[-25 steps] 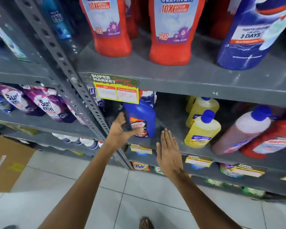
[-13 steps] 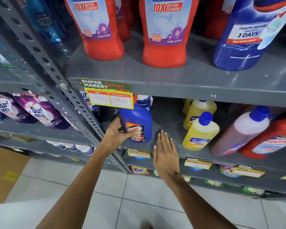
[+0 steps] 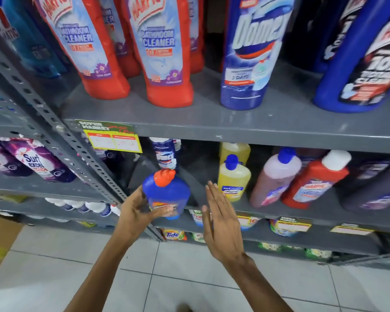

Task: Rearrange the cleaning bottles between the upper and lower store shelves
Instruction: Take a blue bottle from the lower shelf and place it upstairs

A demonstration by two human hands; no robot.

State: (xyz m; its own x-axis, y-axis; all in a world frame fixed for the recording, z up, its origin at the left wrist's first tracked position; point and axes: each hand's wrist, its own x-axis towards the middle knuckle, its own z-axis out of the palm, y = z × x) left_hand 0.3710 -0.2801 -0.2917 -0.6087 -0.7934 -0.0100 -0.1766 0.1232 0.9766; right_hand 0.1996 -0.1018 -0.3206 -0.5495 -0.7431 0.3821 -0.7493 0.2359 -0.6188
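My left hand (image 3: 136, 213) grips a small blue Harpic bottle (image 3: 167, 192) with an orange-red cap, held just in front of the lower shelf's (image 3: 268, 209) front edge and tilted toward me. To the right of the bottle my right hand (image 3: 221, 221) is flat with fingers together, empty and not touching it. Behind the held bottle a Domex bottle (image 3: 164, 154) stands on the lower shelf. On the upper shelf (image 3: 234, 122) stand two red Harpic bathroom cleaner bottles (image 3: 158, 52) and a tall blue Domex bottle (image 3: 252, 52).
Yellow bottles (image 3: 233, 179), a pink bottle (image 3: 275, 176) and a red Harpic bottle (image 3: 313, 181) fill the lower shelf to the right. A perforated grey upright (image 3: 61, 136) runs on the left, with purple Surf Excel pouches (image 3: 34, 161) beyond it. A yellow price tag (image 3: 113, 140) hangs on the upper shelf edge. White floor tiles lie below.
My left hand has pulled the blue Harpic bottle out from under the upper shelf to the shelf's front edge. The camera has tilted upward, showing more of the upper shelf.
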